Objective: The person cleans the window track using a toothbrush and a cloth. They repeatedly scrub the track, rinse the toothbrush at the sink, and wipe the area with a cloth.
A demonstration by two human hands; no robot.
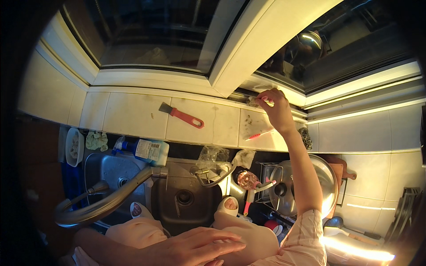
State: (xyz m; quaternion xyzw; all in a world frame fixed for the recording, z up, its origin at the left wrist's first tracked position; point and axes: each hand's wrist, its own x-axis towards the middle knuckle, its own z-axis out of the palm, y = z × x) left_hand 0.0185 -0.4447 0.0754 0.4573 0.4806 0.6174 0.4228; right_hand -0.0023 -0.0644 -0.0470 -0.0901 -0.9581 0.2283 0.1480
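My right hand reaches to the window track, its fingers pinched on a crumpled whitish cloth or tissue. My left hand rests near my knee at the bottom, fingers stretched out and holding nothing visible. Flat on the tiled sill lies a scraper with a red handle and a dark blade. A thin red-and-white tool, perhaps a small brush, lies below my right hand beside dark specks of dirt. A dark mesh scourer sits right of my forearm.
Below the sill is a double steel sink with a curved faucet. A blue spray bottle, a green cloth and a white container stand behind it. Steel lids lean in a rack at the right. Window frames rise ahead.
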